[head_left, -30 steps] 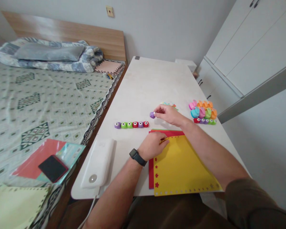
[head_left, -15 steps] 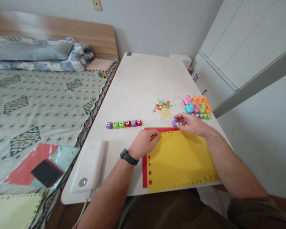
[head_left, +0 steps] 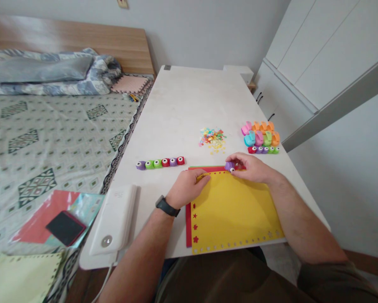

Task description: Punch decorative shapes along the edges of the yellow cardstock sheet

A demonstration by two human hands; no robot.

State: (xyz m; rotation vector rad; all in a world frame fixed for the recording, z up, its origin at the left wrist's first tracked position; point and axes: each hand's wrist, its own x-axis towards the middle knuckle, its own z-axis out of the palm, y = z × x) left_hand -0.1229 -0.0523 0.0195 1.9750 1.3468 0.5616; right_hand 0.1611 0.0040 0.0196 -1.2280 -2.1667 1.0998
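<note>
My right hand (head_left: 248, 167) pinches a small purple craft punch (head_left: 229, 166) at the top edge of a yellow foam sheet (head_left: 233, 214). The sheet has punched stars along its left side and small holes along its bottom edge. A red sheet (head_left: 188, 225) shows beneath it, with a green edge at the top. My left hand (head_left: 187, 189) rests at the sheet's upper left, pinching a thin yellow stick (head_left: 202, 177). A row of small punches (head_left: 160, 163) stands left of both hands.
Coloured paper cut-outs (head_left: 212, 139) lie scattered on the white table (head_left: 179, 101). Larger punches (head_left: 260, 134) stand in a cluster at right. A white box with a cable (head_left: 115, 221) is at the table's near left. A bed (head_left: 59, 134) runs along the left edge.
My right hand has carried the purple punch rightward and nearer to me, onto the sheet's top edge. The paper cut-outs are now uncovered. The camera view has shifted slightly.
</note>
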